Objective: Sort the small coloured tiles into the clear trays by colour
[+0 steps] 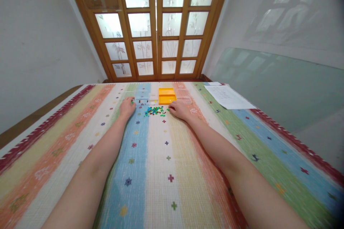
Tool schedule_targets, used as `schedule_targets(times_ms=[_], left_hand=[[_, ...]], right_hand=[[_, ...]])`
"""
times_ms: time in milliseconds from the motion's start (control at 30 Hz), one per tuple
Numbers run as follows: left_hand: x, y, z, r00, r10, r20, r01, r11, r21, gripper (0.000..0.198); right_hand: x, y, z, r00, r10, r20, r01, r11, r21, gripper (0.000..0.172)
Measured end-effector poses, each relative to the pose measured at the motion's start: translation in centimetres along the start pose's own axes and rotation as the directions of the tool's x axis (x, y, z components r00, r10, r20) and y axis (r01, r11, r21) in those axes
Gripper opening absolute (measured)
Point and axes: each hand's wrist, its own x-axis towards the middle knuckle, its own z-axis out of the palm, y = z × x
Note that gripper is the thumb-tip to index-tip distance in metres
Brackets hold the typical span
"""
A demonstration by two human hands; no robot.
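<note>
My left hand (127, 107) is closed at the left end of a clear plastic box (143, 101), with a small green piece showing at its fingertips. A few tiny dark and yellow pieces sit in that box. My right hand (178, 110) rests at the right edge of a loose pile of small pieces (154, 111), green, blue and brown. Its fingers are pinched together, and what is between them is too small to make out. Just beyond the pile stands a yellow box (167, 99) with a divider across it.
A clear plastic tray (185, 99) lies right of the yellow box. White printed paper (228, 96) lies at the table's far right. The table wears a striped, patterned cloth (158, 171). A glass panel (279, 78) leans at the right wall, and wood-framed glass doors (157, 35) stand behind.
</note>
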Motion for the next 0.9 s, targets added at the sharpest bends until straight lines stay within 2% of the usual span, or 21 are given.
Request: schedule_targets(times_ms=[133, 267, 400, 533, 633, 767, 900], left_hand=[[-0.5, 1.6, -0.1, 0.999, 0.036, -0.028, -0.037, 0.998, -0.041, 0.036], [-1.2, 3.5, 0.0, 0.982, 0.179, 0.055, -0.174, 0.981, -0.091, 0.033], [-1.9, 5.1, 0.2, 0.922, 0.345, 0.177, -0.324, 0.936, -0.138, 0.03], [-2.5, 6.5, 0.2, 0.877, 0.423, 0.228, -0.398, 0.905, -0.15, 0.028], [-2.9, 7.3, 0.2, 0.844, 0.495, 0.206, -0.468, 0.868, -0.168, 0.027], [-3.3, 8.3, 0.3, 0.777, 0.611, 0.153, -0.587, 0.79, -0.177, 0.025], [-3.9, 9.2, 0.5, 0.73, 0.665, 0.156, -0.64, 0.746, -0.185, 0.028]], right_hand=[[-0.2, -0.5, 0.1, 1.0, -0.008, -0.026, 0.009, 1.0, 0.028, 0.024], [-0.2, -0.7, 0.2, 1.0, -0.02, -0.008, 0.02, 0.999, 0.029, 0.026], [-0.1, -0.5, 0.4, 0.999, -0.047, -0.007, 0.047, 0.999, 0.008, 0.022], [0.0, -0.5, 0.6, 0.997, -0.071, -0.016, 0.071, 0.997, -0.006, 0.021], [0.1, -0.6, 0.7, 0.996, -0.091, -0.016, 0.091, 0.996, 0.006, 0.02], [0.2, -0.5, 1.1, 0.991, -0.126, -0.041, 0.128, 0.991, 0.051, 0.018], [0.3, -0.2, 1.6, 0.989, -0.122, -0.082, 0.129, 0.988, 0.081, 0.016]])
